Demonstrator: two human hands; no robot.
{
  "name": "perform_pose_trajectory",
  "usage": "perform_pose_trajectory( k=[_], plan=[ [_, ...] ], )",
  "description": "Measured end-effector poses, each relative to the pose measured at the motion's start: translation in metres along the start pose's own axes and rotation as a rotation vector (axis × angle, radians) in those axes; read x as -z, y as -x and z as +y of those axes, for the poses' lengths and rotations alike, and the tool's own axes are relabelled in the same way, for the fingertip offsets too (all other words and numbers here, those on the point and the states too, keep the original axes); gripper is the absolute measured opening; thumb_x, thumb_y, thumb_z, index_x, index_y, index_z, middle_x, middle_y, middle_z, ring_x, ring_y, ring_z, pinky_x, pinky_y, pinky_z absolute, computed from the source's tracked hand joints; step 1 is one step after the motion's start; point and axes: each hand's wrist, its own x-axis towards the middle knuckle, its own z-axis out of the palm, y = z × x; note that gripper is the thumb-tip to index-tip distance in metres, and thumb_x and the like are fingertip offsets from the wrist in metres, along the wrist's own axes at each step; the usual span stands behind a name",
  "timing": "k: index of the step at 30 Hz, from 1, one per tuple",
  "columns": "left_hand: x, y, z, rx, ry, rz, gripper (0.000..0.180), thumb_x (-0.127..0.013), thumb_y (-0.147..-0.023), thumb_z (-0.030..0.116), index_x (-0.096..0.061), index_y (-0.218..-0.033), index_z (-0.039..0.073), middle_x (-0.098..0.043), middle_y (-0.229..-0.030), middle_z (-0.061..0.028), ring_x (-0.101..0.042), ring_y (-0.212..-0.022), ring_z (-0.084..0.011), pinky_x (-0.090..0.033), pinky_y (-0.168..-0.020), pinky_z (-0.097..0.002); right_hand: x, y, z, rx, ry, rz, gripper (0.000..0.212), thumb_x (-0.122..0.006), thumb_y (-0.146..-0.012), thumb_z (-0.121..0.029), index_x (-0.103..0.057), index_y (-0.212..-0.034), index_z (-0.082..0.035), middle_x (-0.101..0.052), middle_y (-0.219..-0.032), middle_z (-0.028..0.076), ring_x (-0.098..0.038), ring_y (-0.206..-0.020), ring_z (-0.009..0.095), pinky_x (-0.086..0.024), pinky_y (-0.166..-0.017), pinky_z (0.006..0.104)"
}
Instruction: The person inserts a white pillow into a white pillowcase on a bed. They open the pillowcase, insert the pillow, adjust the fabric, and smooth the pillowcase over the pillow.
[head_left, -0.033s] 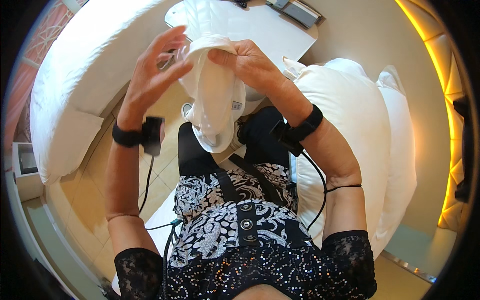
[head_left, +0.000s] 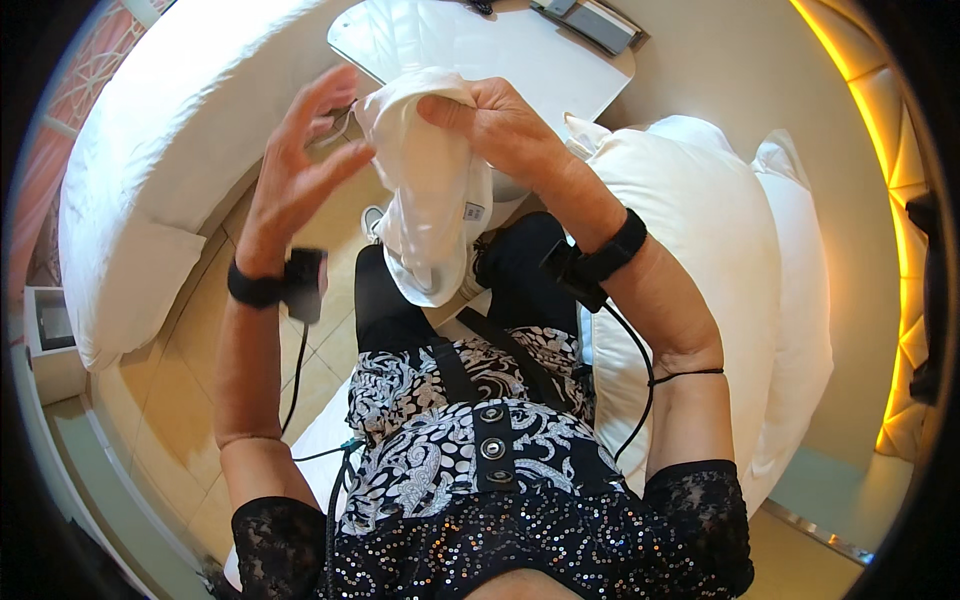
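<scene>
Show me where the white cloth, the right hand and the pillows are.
white cloth (head_left: 432, 190), head view, middle of the hanging fabric.
right hand (head_left: 500, 118), head view, back of the hand.
pillows (head_left: 700, 210), head view, top of the nearer one.

The right hand (head_left: 500, 120) grips the top edge of a white pillowcase (head_left: 430, 190), which hangs down in front of the person's dark trousers with a small label showing on its side. The left hand (head_left: 300, 170) is spread, fingers apart, just beside the cloth's upper left edge. Both wrists carry black bands with cables. To the right lie two white pillows (head_left: 720, 260); to the left a white mattress (head_left: 150, 180); ahead stands a white table (head_left: 540, 60) over a tan tiled floor (head_left: 190, 400).
</scene>
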Motion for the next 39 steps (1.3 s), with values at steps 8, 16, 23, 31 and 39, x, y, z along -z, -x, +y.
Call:
perform_pose_trajectory(
  k=[8, 16, 23, 31, 39],
  plan=[
    [-0.07, 0.103, -0.023, 0.081, -0.17, -0.085, 0.066, -0.075, -0.066, 0.013, -0.046, -0.125, 0.008, -0.044, -0.131, -0.0165, -0.047, -0.116, -0.0344, -0.041, -0.094, -0.0407, -0.003, 0.006, -0.008, -0.047, 0.052, 0.102, 0.028, -0.059, -0.088, -0.027, -0.065, -0.096, -0.001, -0.065, -0.082, 0.005, -0.06, -0.071, 0.011, -0.048, -0.066, 0.0257],
    [-0.093, 0.083, -0.081, 0.236, 0.054, 0.23, 0.015, -0.052, -0.08, -0.002, -0.061, -0.091, 0.003, -0.063, -0.078, -0.0101, -0.062, -0.074, -0.0238, -0.049, -0.068, -0.0303, 0.015, 0.018, -0.01, -0.071, 0.06, 0.054, 0.04, -0.059, -0.088, -0.038, -0.063, -0.103, -0.001, -0.064, -0.091, 0.003, -0.059, -0.079, 0.009, -0.047, -0.071, 0.0217],
    [-0.042, 0.039, -0.025, 0.265, 0.202, 0.145, 0.029, -0.063, -0.081, 0.002, -0.056, -0.109, 0.001, -0.061, -0.097, -0.0028, -0.055, -0.091, -0.0103, -0.045, -0.082, -0.0245, 0.017, 0.033, -0.023, -0.123, -0.004, 0.028, 0.04, -0.057, -0.089, -0.035, -0.062, -0.107, 0.0, -0.065, -0.093, 0.008, -0.061, -0.081, 0.013, -0.049, -0.073, 0.023],
    [-0.055, 0.034, -0.035, 0.031, -0.001, -0.065, 0.036, -0.058, -0.08, -0.003, -0.056, -0.115, 0.001, -0.053, -0.124, -0.012, -0.051, -0.109, -0.0236, -0.042, -0.091, -0.0326, 0.009, 0.039, -0.033, -0.065, -0.203, -0.062, 0.04, -0.058, -0.088, -0.034, -0.061, -0.105, 0.001, -0.065, -0.093, 0.008, -0.061, -0.08, 0.014, -0.049, -0.073, 0.0249],
    [-0.027, 0.009, -0.009, 0.226, 0.14, 0.079, 0.018, -0.053, -0.087, 0.011, -0.062, -0.098, 0.002, -0.064, -0.081, -0.0058, -0.058, -0.075, -0.0147, -0.048, -0.069, -0.0265, 0.055, 0.031, 0.022, 0.212, 0.693, 0.193, 0.041, -0.072, -0.075, -0.022, -0.061, -0.111, -0.005, -0.067, -0.097, 0.011, -0.064, -0.085, 0.021, -0.049, -0.078, 0.0291]
  ],
)
